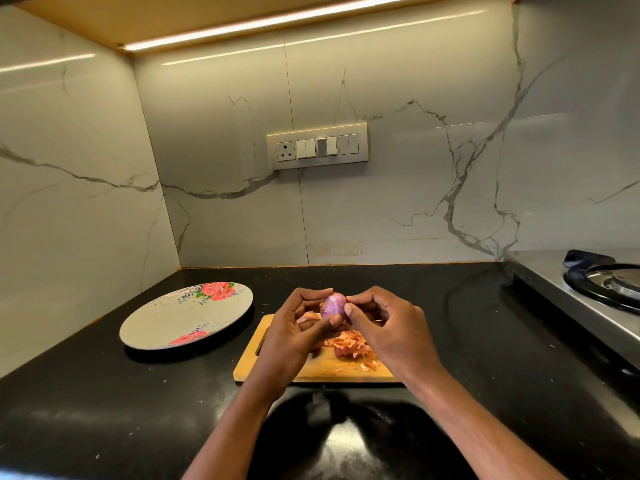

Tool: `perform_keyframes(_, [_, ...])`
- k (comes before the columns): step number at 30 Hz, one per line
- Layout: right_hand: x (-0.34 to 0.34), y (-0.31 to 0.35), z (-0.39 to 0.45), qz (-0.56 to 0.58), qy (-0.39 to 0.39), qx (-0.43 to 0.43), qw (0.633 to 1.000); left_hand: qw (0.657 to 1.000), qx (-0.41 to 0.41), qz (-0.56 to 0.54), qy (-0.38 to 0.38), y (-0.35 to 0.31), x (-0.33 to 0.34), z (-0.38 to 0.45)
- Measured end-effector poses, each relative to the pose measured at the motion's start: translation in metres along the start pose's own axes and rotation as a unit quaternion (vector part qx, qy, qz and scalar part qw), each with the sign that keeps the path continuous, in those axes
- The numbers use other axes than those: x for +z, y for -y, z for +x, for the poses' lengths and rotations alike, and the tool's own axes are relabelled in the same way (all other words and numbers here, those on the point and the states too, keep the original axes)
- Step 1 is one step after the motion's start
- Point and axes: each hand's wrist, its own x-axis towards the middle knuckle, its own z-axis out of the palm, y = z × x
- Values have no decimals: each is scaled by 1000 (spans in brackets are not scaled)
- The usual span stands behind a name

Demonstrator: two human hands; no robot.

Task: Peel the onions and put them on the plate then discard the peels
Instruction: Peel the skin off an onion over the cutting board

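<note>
Both hands up over the cutting board (277, 370), peels (351, 344) piled just beneath them. Left hand (294, 336) curls round the onion (333, 305); right hand (384, 327) pinches its side with thumb and fingertips. Plate (166, 320) sits off left, well apart.

Home kitchen, corner of a worktop. Black polished stone counter (104, 393) meets marble-look wall panels (415, 168). Switch-and-socket plate (317, 146) on back wall. LED strip light (277, 19) under a wooden overhead cabinet. Steel gas hob (588, 289) with black pan support at right edge. Wooden chopping board (270, 368) strewn with onion peels (349, 346); floral plate (162, 323) beside it.
</note>
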Motion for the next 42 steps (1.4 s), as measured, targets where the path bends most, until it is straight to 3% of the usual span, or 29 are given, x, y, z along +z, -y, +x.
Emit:
perform_keyframes(12, [2, -2, 0, 38, -21, 31, 999, 1000, -5, -19, 6, -1, 0, -1])
perform_keyframes(19, [-2, 1, 3, 118, 6, 54, 992, 998, -14, -53, 3, -4, 0, -1])
perform_keyframes(35, [-3, 6, 1, 47, -14, 32, 998, 999, 6, 25, -23, -2, 1, -1])
perform_keyframes(42, [-3, 2, 3, 15, -29, 51, 998, 1000, -1, 9, 1, -2, 0, -2])
